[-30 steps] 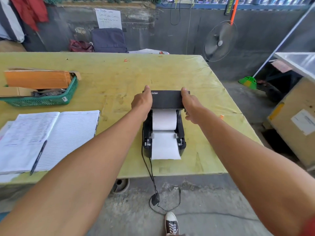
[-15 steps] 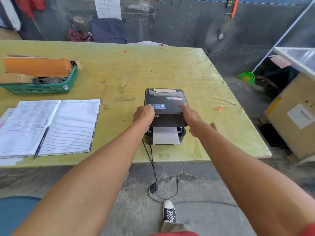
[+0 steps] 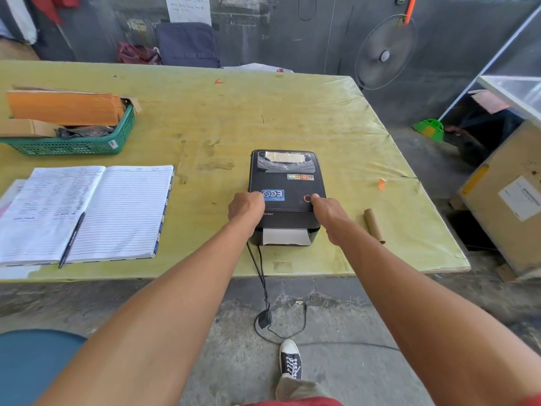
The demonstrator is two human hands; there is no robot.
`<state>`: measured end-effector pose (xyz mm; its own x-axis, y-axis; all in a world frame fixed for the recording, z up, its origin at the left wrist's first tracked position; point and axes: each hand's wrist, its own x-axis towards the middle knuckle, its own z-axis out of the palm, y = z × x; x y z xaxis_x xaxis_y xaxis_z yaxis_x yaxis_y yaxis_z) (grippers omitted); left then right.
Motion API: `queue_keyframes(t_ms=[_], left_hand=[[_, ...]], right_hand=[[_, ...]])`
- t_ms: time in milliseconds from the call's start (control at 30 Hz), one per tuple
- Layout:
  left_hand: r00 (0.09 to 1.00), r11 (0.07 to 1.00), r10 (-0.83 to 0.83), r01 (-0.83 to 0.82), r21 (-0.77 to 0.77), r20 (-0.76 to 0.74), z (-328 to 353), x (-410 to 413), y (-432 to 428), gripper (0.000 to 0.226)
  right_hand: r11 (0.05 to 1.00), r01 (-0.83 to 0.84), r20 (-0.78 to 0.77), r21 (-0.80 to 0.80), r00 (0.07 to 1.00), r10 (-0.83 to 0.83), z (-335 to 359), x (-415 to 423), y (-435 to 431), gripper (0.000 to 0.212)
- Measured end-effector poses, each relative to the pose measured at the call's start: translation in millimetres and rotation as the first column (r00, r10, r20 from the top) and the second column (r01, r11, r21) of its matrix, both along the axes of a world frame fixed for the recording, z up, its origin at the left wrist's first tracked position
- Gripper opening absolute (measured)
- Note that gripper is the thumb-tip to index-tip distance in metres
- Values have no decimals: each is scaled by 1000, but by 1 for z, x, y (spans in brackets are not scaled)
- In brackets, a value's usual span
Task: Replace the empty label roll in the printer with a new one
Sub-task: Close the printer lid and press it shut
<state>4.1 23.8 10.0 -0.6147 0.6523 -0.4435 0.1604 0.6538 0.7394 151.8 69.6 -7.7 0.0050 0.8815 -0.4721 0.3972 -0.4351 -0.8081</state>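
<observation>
On the printer (image 3: 285,183), the white letters "nter" show on the black front panel just beside the left hand (image 3: 246,207), whose knuckles cover the start of the word. Between the two hands, nearer the left one, a blue sticker (image 3: 272,195) carries bold characters that look like "ECE", too blurred to be sure. Beyond the right hand (image 3: 329,213), small coloured stickers (image 3: 300,177) are unreadable. The handwritten wall sheet (image 3: 188,8) and open notebook (image 3: 87,209) cannot be read either.
</observation>
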Motion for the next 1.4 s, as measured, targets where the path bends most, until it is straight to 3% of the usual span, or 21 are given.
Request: queue_keyframes(t_ms=[300,567,733,1100,1400], left_hand=[[999,999,-40,40,37,-8,-11,-6,-2,33],[994,994,-105,105,6,-30,-21,-13,-6,40],[994,995,-104,104,-6,-32,-17,-13,-4,31],[996,996,-84,84,0,-10,-25,-15,-1,38],[997,999,-36,34,26,72,-34,-14,-3,46]], right_hand=[[999,-13,67,34,998,11,-6,0,-2,36],[999,-7,123,31,992,3,-16,-5,-5,52],[998,-59,176,23,983,54,-8,-6,-1,52],[993,-118,206,22,972,111,-11,3,1,54],[997,-70,252,-43,965,79,-7,4,-4,65]])
